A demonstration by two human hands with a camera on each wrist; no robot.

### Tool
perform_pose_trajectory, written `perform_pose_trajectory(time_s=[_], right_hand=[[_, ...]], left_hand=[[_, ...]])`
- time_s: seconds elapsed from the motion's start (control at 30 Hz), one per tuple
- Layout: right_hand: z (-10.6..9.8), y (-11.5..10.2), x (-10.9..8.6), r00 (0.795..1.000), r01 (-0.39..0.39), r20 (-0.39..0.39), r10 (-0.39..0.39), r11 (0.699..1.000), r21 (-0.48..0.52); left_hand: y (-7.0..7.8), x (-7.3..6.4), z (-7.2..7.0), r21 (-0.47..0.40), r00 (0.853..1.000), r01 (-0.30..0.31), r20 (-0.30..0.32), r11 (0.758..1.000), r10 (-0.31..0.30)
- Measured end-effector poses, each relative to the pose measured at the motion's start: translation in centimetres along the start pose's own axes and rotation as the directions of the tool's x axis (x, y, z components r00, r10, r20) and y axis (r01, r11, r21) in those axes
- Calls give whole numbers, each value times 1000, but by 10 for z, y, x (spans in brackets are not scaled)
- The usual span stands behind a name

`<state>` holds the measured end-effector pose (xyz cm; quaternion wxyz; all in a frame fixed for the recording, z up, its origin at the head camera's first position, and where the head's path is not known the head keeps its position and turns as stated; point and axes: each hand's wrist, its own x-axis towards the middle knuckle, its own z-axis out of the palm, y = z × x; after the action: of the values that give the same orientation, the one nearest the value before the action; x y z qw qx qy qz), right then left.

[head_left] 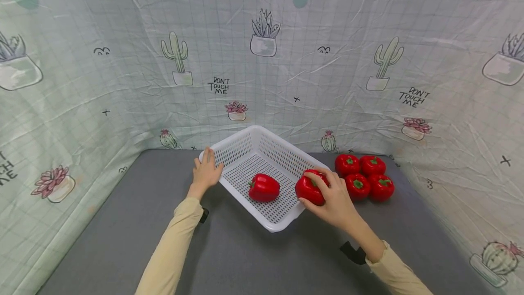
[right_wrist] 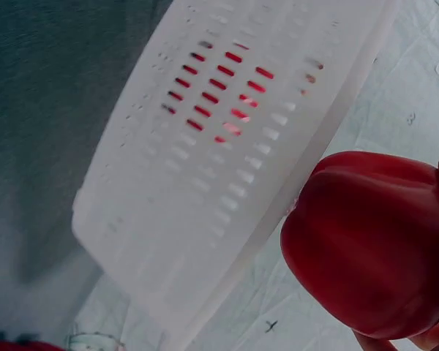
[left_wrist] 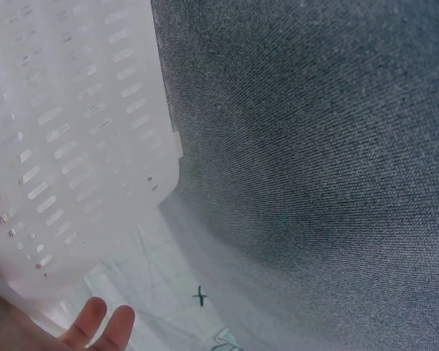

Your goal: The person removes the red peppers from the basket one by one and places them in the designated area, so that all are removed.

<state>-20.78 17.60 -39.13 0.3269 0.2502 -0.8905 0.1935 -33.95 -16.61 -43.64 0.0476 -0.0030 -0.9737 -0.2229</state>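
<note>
A white perforated plastic basket stands on the grey table, with one red bell pepper lying on its side inside. At the basket's left corner, my left hand rests on the rim with its fingers extended; two fingertips show past the basket wall in the left wrist view. My right hand grips another red bell pepper from its right side, at the basket's right rim. In the right wrist view, this held bell pepper is beside the rim and mostly hides the fingers.
Several more red bell peppers stand close together on the table to the right of the basket, stems up. A printed cloth hangs behind and along both sides of the grey table.
</note>
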Motion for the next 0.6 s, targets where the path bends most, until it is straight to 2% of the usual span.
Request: perform_pose_trajectory(time_s=[0.2, 0.4, 0.6], right_hand=[[-6, 9, -11, 999, -36, -10, 36, 999, -17], [-10, 16, -19, 999, -25, -44, 23, 999, -44], [-13, 23, -27, 998, -59, -26, 57, 995, -84]], left_hand=[[1, 0, -1, 1, 1000, -2, -1, 1000, 2], [2, 0, -2, 7, 1000, 0, -1, 1000, 0], [2, -1, -2, 8, 1000, 2, -1, 1000, -2]])
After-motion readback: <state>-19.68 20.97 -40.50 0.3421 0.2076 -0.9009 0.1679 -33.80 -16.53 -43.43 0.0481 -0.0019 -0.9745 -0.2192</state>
